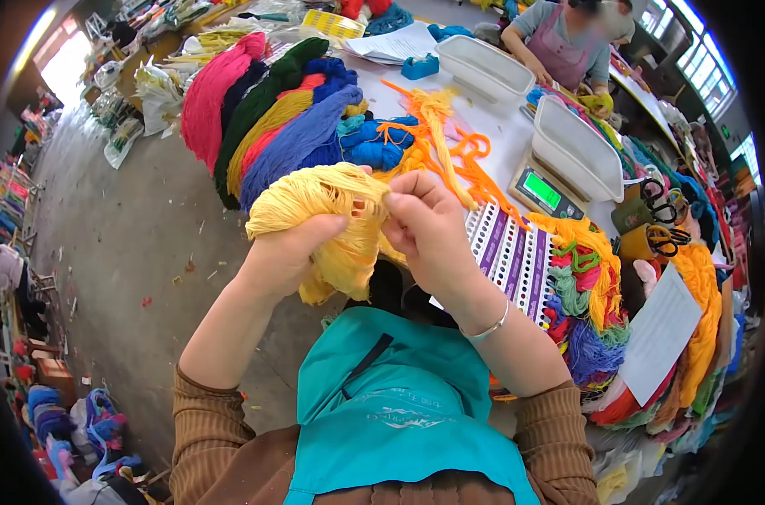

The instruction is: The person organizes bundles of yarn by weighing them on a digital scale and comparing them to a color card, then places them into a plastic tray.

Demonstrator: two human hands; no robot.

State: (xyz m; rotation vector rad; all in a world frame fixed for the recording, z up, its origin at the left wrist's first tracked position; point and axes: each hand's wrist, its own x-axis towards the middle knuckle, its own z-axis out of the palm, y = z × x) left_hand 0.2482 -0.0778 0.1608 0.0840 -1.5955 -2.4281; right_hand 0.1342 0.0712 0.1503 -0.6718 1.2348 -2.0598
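The left hand [285, 252] is closed around a thick, loose bundle of pale yellow yarn [328, 215], held up over the table's [504, 139] near edge. The right hand [428, 227] pinches its strands between thumb and fingers. The bundle's lower end is hidden behind both hands.

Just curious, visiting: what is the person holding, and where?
A yellow yarn bundle: left hand wraps its lower middle, right hand pinches strands at its right edge.

A grey concrete floor [138, 227], littered with small scraps, spreads to the left. A long white table [500, 139] runs toward the far end, where another person [563, 42] works. Windows [693, 38] line the upper right wall, and bright daylight enters through an opening [63, 63] at upper left.
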